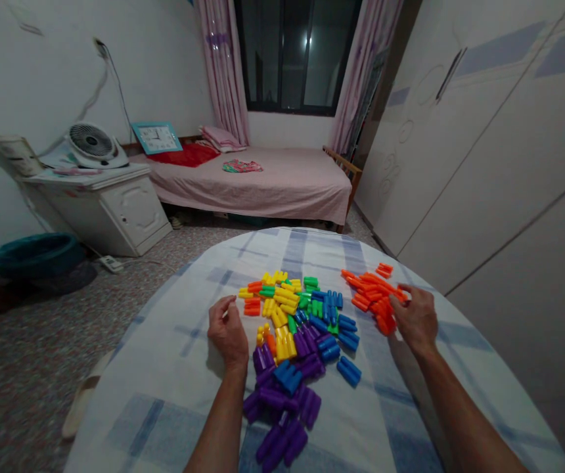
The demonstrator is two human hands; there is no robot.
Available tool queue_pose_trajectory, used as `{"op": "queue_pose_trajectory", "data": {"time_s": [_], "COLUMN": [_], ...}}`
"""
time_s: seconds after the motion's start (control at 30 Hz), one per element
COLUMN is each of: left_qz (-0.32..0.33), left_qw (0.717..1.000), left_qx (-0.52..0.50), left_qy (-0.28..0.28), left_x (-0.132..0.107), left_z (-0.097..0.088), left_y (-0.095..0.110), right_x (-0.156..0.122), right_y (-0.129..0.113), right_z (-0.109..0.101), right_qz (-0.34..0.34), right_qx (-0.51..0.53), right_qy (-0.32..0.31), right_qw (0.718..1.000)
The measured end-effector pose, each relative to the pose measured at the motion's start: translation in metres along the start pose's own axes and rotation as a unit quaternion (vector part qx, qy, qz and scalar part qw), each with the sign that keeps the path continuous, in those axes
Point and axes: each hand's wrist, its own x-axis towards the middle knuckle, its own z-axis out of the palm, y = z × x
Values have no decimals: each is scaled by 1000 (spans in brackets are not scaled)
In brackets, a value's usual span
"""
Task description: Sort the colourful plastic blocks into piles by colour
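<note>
You look to be sorting blocks by colour; your right hand [416, 320] grasps orange blocks [372, 294] on the table [174, 394]; your left hand [227, 330] is loosely curled, empty; next, carefully pick another stray orange block

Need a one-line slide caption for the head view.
Right hand on the orange blocks; left hand curled beside the mixed block pile on a checked tablecloth.

The right hand [414, 320] hides some orange blocks [374, 293].
</note>
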Motion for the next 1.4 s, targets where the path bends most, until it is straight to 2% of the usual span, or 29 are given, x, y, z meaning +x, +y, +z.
{"op": "queue_pose_trajectory", "data": {"time_s": [0.07, 0.13, 0.23, 0.3, 0.37, 0.5, 0.57, 0.67, 0.77, 0.87, 1.13, 1.23, 1.3, 1.4], "left_qz": [11, 8, -12, -29, -43, -46, -42, -40, -42, -35, -20, -19, -13, -11], "left_qw": [999, 999, 998, 998, 998, 998, 998, 999, 998, 999, 999, 999, 998, 998], "left_qx": [22, 36, 46, 46, 42, 32, 29, 30, 33, 34, 46, 49, 53, 56], "left_qy": [25, 32, 37, 36, 33, 26, 24, 22, 19, 16, -17, -14, -16, -23], "left_x": [2, 4, 6, 7, 7, 7, 7, 8, 8, 7, 7, 7, 8, 8], "left_z": [0, 1, 2, 2, 2, 2, 2, 2, 3, 3, 3, 3, 3, 3], "left_y": [-2, -6, -13, -17, -18, -19, -19, -19, -19, -17, -19, -21, -21, -22], "right_x": [-4, -9, -23, -35, -47, -60, -60, -57, -55, -59, -74, -70, -64, -50], "right_y": [-10, -29, -70, -102, -134, -186, -204, -223, -236, -242, -236, -230, -224, -205], "right_z": [-2, -3, 1, 6, 13, 35, 51, 75, 91, 95, 96, 84, 70, 45], "right_qz": [-18, -49, -108, -151, -237, -387, -421, -434, -441, -450, -476, -417, -340, -216], "right_qx": [22, 79, 182, 204, 206, 160, 116, 47, -5, -22, 44, 129, 211, 306], "right_qy": [15, -2, -96, -170, -233, -317, -346, -383, -403, -386, -305, -277, -267, -285], "right_qw": [999, 996, 973, 952, 920, 851, 831, 814, 802, 805, 824, 856, 877, 883]}}
